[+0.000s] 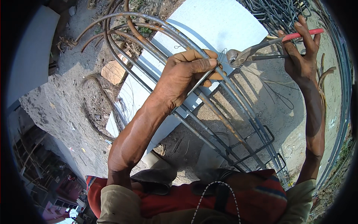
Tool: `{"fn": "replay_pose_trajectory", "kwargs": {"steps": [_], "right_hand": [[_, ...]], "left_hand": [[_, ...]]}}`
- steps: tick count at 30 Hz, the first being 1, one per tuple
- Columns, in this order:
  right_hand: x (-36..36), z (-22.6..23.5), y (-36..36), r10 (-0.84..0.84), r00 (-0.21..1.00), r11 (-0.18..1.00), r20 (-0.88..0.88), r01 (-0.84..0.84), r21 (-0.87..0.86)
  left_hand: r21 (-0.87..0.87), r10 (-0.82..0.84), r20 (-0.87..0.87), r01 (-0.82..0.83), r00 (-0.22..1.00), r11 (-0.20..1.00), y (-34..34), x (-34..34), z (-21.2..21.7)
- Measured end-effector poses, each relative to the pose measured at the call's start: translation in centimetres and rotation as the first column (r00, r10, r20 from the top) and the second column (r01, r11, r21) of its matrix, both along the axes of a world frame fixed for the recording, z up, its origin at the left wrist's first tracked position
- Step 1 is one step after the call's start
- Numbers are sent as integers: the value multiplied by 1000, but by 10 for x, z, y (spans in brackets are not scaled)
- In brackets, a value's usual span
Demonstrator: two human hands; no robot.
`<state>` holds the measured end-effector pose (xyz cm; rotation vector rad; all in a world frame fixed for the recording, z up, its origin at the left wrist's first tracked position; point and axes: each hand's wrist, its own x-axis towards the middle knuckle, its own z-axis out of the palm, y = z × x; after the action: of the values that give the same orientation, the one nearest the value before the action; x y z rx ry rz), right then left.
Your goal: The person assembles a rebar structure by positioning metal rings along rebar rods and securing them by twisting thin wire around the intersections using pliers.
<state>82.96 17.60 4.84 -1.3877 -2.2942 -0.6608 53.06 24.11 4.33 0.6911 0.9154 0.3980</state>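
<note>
My left hand (186, 74) grips a long steel bar (242, 108) of a rebar cage and pinches thin binding wire (222, 56) against it. My right hand (302, 56) holds pincers with red-sleeved handles (302, 34). The pincers' jaws (236, 56) sit at the wire, just right of my left thumb. Several long bars (156, 26), some rusty, run from upper left to lower right. Rectangular stirrups (261, 143) wrap them near my lap.
A white slab (220, 22) lies under the bars on dusty concrete ground (63, 100). A pile of bent stirrups (276, 13) sits at the top right. Loose wire (276, 93) lies on the ground. Curved bars (341, 93) line the right edge.
</note>
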Motion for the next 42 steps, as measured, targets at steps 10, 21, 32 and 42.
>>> {"fn": "replay_pose_trajectory", "kwargs": {"steps": [10, 21, 32, 42], "right_hand": [[-20, -5, -4, -65, 987, 998, -144, 67, 6], [-35, -6, -37, -414, 894, 900, -173, 373, -227], [-42, 24, -40, -437, 871, 713, -223, 185, -676], [-50, 64, -11, -426, 905, 475, 0, 224, -851]], "left_hand": [[16, 1, 6, -2, 1000, 1000, -1, 0, 3], [36, -36, -25, 37, 999, 999, -2, -1, 5], [24, -53, 44, 52, 998, 998, 0, 2, 7], [8, -77, 75, 77, 994, 997, 2, 1, 2]]}}
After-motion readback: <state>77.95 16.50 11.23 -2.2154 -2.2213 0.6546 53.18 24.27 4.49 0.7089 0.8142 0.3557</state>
